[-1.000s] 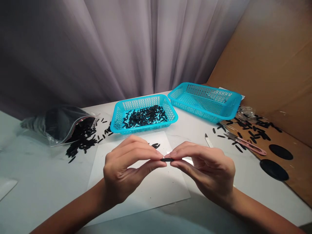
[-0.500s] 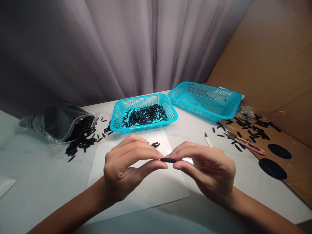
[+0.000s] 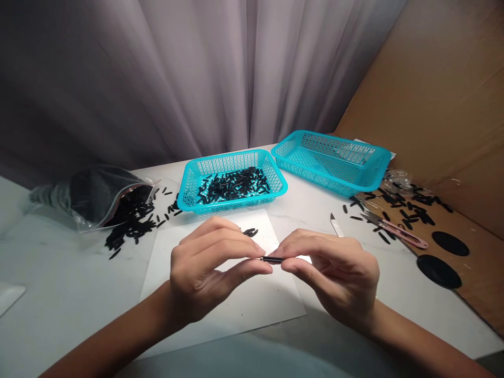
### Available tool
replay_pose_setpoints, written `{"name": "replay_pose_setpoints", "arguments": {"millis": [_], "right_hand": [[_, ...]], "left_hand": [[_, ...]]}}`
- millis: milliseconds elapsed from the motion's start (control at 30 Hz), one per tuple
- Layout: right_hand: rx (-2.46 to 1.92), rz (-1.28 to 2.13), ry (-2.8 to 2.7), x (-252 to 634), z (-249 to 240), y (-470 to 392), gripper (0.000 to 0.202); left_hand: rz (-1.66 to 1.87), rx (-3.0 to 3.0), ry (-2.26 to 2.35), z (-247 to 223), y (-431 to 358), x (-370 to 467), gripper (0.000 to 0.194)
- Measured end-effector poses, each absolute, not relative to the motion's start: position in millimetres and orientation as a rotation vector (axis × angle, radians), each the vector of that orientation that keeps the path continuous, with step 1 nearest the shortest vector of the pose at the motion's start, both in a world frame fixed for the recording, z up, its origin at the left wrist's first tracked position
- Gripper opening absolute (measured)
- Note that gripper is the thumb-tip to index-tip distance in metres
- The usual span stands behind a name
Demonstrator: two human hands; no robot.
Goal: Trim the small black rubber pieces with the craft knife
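A small, slim black piece with pointed ends (image 3: 273, 259) is pinched at both ends above a white sheet (image 3: 244, 315). My left hand (image 3: 216, 268) grips its left end between thumb and fingertips; my right hand (image 3: 334, 273) grips the right end the same way. The ends of the piece are hidden by the fingertips. Behind my left hand, a few similar black pieces (image 3: 250, 232) lie on the sheet. Farther back stands a turquoise basket (image 3: 232, 208) with many such pieces in it.
At left, a clear zip bag (image 3: 94, 197) spills black pieces onto the table. A second turquoise basket (image 3: 326, 181) stands at back right. A white-handled blade (image 3: 336, 226), pink-handled scissors (image 3: 405, 234) and two black oval discs (image 3: 439, 271) lie at right, near scattered black pieces (image 3: 413, 212).
The black piece has been rolled between my fingertips and now shows a narrower side. Both hands stay in nearly the same place.
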State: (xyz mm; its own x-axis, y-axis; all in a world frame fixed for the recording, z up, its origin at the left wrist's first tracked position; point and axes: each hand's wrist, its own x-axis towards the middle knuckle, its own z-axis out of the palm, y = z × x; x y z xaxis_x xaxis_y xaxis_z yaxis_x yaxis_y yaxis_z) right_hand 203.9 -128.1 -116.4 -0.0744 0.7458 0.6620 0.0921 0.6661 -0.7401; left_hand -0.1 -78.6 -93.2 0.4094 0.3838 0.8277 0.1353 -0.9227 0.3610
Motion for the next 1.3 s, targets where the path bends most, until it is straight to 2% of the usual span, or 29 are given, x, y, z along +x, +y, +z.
{"name": "replay_pose_setpoints", "arguments": {"millis": [200, 333, 400, 500, 700, 833, 1000, 1200, 1300], "right_hand": [[-0.74, 0.599, -1.582, 204.6, -115.4, -126.5, 0.006], [-0.997, 0.459, -1.7, 208.4, -127.0, -115.2, 0.011], [-1.094, 0.315, -1.851, 210.6, -143.1, -104.3, 0.022], [-1.223, 0.235, -2.079, 212.5, -172.1, -86.2, 0.034], [-1.296, 0.295, -2.141, 211.6, -194.4, -68.2, 0.011], [-1.284, 0.329, -2.089, 214.1, -187.2, -68.7, 0.013], [-1.295, 0.373, -2.093, 217.1, -183.9, -70.2, 0.007], [-1.328, 0.43, -2.105, 213.5, -185.4, -70.8, 0.006], [-1.37, 0.44, -2.062, 209.6, -187.3, -70.2, 0.008]], "left_hand": [[1.554, 2.485, 0.487, -92.5, -77.4, 0.9, 0.01], [1.738, 2.634, 0.805, -107.8, -37.1, -15.3, 0.009], [1.61, 2.676, 1.125, -121.0, -8.5, -29.3, 0.009], [1.394, 2.708, 1.237, -138.0, 20.3, -44.6, 0.008], [1.152, 2.8, 1.007, -142.0, 2.0, -32.2, 0.009], [0.826, 2.832, 0.773, -142.7, -17.9, -20.0, 0.006], [0.584, 2.78, 0.807, -153.5, -25.6, -15.9, 0.025], [0.529, 2.735, 0.896, -163.8, -29.1, -10.5, 0.022], [0.538, 2.715, 0.917, -169.2, -29.5, -7.9, 0.014]]}}
